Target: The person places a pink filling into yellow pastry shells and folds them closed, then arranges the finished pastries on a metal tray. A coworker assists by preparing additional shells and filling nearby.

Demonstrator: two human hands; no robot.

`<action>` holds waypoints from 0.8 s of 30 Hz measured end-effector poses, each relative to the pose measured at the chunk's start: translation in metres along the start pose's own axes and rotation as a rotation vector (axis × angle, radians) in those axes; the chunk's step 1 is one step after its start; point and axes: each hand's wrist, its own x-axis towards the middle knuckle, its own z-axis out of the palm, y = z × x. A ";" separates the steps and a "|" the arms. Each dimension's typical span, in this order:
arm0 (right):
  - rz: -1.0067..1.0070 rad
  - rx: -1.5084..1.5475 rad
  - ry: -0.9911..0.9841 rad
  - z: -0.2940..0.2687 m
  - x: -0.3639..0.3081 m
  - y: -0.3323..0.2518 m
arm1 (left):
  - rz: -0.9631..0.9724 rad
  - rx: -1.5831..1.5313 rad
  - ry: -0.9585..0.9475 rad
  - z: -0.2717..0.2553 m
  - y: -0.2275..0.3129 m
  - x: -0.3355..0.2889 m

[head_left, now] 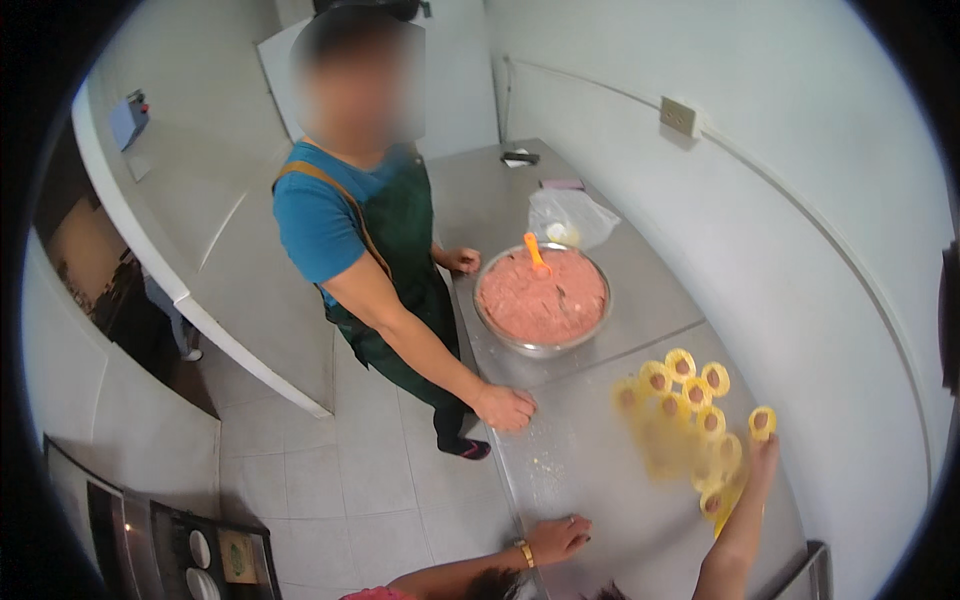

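Note:
My right hand (764,462) reaches over the right side of the metal table, its fingers on a round yellow wrapper (762,424) with a dab of meat filling in the middle. Just left of it lie several similar filled wrappers (711,422), spread in loose rows; a blurred patch hides some of them. My left hand (560,540), with a ring and a gold-coloured bracelet at the wrist, rests on the table's near left edge and holds nothing. Farther back stands a large metal bowl (541,349) of pink ground meat (535,300). An orange scoop (535,254) sticks up from the meat.
Across the table's left edge stands a person (390,250) in a dark green apron, one fist resting on the metal table (575,440). A clear plastic bag (575,215) and a dark object (520,158) lie behind the bowl. A white wall (800,250) borders the right side.

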 end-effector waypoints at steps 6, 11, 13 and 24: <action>0.122 0.053 -0.026 0.044 -0.104 -0.046 | 0.051 0.131 0.031 0.007 -0.010 -0.001; 0.148 0.089 -0.003 0.087 -0.256 -0.031 | 0.062 0.084 0.068 0.000 -0.007 0.006; 0.262 0.107 0.092 0.098 -0.314 -0.017 | 0.001 -0.044 -0.005 -0.008 0.001 0.014; 0.316 -0.291 0.409 0.097 -0.451 0.062 | -0.202 -0.609 -0.457 0.036 0.048 0.017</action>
